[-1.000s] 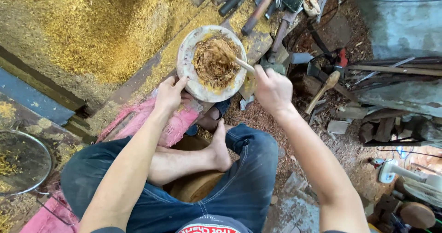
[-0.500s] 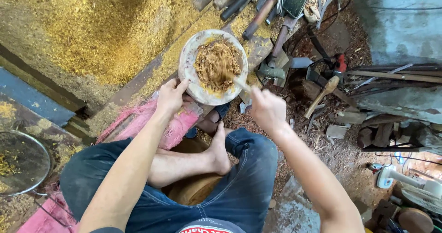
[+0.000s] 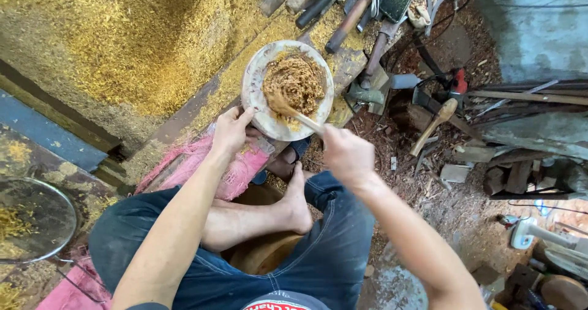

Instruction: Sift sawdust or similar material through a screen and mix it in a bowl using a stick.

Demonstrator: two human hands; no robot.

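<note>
One round bowl (image 3: 252, 86) heaped with brown shavings is seen on the bench, just ahead of both hands. Its near rim is gripped by the left hand (image 3: 229, 129). One wooden stick (image 3: 293, 110) is clasped in the right hand (image 3: 347, 157), its tip in the shavings.

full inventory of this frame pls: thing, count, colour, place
bowl: one, pale grey, centre top, filled with brown fibrous mix
stick: one, wooden, tip in the mix
sawdust heap: one, yellow, upper left
pink cloth: one, under the left hand
round poles: several, brown and dark, top centre
mallet: one, wooden, right of the bowl
round metal dish: one, grey, lower left
jeans: blue, bottom centre
bare foot: one, across the lap
left hand: on the bowl rim
right hand: grip on the stick
</note>
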